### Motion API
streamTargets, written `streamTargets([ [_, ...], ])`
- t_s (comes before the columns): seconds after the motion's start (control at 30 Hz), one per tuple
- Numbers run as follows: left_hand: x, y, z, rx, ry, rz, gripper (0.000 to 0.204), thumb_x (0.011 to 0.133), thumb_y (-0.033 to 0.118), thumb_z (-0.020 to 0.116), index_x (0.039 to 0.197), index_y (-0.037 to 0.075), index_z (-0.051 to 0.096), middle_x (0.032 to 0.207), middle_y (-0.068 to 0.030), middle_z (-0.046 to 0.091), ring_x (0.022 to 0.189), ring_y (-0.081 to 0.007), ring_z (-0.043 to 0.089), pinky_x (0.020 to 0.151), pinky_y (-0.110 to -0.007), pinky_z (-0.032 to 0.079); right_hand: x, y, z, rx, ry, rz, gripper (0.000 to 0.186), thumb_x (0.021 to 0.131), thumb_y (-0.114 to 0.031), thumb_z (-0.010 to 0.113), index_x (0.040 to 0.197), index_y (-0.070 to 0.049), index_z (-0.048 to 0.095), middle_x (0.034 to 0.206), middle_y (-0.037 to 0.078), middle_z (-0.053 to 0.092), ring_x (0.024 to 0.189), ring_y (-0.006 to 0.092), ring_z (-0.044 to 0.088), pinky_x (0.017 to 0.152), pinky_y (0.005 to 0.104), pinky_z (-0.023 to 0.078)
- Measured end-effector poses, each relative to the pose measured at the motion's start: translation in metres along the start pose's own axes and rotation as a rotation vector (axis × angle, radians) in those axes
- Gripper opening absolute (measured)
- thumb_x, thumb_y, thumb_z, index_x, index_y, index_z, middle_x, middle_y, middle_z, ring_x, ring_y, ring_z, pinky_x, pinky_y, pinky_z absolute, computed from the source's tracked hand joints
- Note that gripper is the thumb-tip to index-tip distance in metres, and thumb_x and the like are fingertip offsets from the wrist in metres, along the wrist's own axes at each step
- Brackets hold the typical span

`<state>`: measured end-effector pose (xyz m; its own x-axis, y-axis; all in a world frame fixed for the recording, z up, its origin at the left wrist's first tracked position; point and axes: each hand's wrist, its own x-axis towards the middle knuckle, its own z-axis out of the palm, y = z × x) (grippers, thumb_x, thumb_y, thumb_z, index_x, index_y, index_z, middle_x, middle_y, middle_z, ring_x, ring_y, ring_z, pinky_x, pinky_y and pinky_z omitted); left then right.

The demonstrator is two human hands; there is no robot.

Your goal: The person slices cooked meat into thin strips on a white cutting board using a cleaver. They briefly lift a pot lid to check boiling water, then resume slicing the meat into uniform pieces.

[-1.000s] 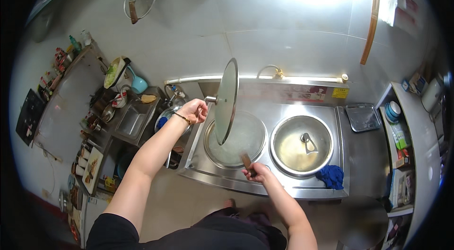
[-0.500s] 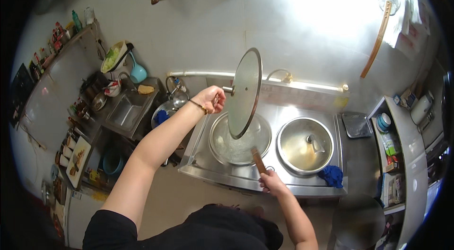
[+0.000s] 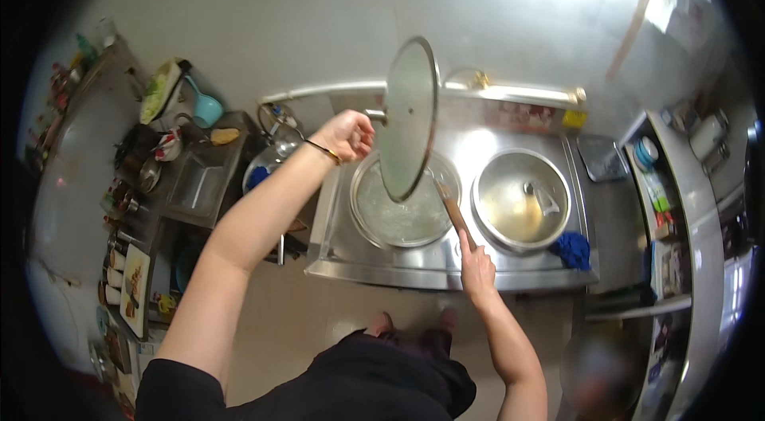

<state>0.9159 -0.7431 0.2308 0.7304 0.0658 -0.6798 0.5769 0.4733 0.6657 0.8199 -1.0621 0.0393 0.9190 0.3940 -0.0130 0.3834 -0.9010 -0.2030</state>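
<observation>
My left hand [image 3: 347,137] is closed on the knob of a round glass lid [image 3: 410,118] with a metal rim, holding it up on edge above the left pot. Cloudy liquid fills that pot [image 3: 368,223], partly hidden behind the lid. Gripped in my right hand [image 3: 476,268] is a tool with a flat wooden handle [image 3: 457,218]. The handle slants over the pot's right side; I cannot make out its far end.
A second round pot [image 3: 498,231], yellowish inside, sits on the steel stove top [image 3: 335,250]. Beside it lies a blue cloth [image 3: 571,250]. A metal sink [image 3: 197,180] and a light-blue dipper [image 3: 208,109] are at left, a shelf unit [image 3: 677,206] at right.
My right hand and the wooden-handled tool have moved forward over the left pot. The lid stays raised in my left hand. The whole view has shifted, with more floor showing.
</observation>
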Motion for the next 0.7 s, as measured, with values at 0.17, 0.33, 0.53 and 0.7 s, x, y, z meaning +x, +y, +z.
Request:
streamTargets([
  [0.17, 0.02, -0.003, -0.044, 0.0, -0.215, 0.021, 0.006, 0.069, 0.001, 0.048, 0.069, 0.006, 0.045, 0.064, -0.0011, 0.046, 0.054, -0.0106, 0.044, 0.046, -0.022, 0.037, 0.021, -0.006, -0.006, -0.036, -0.021, -0.015, 0.071, 0.074, 0.002, 0.052, 0.137, -0.021, 0.029, 0.083, 0.017, 0.051, 0.068, 0.032, 0.059, 0.056, 0.0412, 0.051],
  [0.33, 0.026, -0.029, -0.042, 0.008, -0.247, 0.026, 0.012, 0.073, 0.0, 0.045, 0.085, 0.004, 0.044, 0.074, -0.0027, 0.049, 0.064, -0.0122, 0.048, 0.052, -0.022, 0.041, 0.023, -0.001, -0.003, -0.156, -0.044, -0.004, 0.064, 0.076, -0.001, 0.052, 0.134, -0.018, 0.033, 0.08, 0.015, 0.053, 0.067, 0.027, 0.061, 0.053, 0.0343, 0.052],
  [0.53, 0.02, -0.032, -0.048, 0.038, -0.175, 0.06, 0.012, 0.071, -0.003, 0.047, 0.081, 0.003, 0.047, 0.07, -0.0024, 0.049, 0.059, -0.0105, 0.048, 0.049, -0.021, 0.041, 0.017, -0.024, -0.07, 0.123, -0.418, 0.022, 0.054, 0.072, 0.0, 0.054, 0.121, 0.01, 0.033, 0.084, 0.025, 0.06, 0.076, 0.0326, 0.063, 0.066, 0.0407, 0.051],
  [0.7, -0.002, -0.018, -0.04, -0.026, -0.188, 0.051, 0.01, 0.071, -0.003, 0.047, 0.076, 0.005, 0.047, 0.066, -0.0003, 0.047, 0.056, -0.0101, 0.047, 0.047, -0.021, 0.04, 0.025, -0.021, -0.076, 0.327, -0.563, 0.054, 0.038, 0.071, 0.0, 0.05, 0.106, 0.012, 0.041, 0.077, 0.024, 0.061, 0.068, 0.0291, 0.064, 0.056, 0.0385, 0.051],
])
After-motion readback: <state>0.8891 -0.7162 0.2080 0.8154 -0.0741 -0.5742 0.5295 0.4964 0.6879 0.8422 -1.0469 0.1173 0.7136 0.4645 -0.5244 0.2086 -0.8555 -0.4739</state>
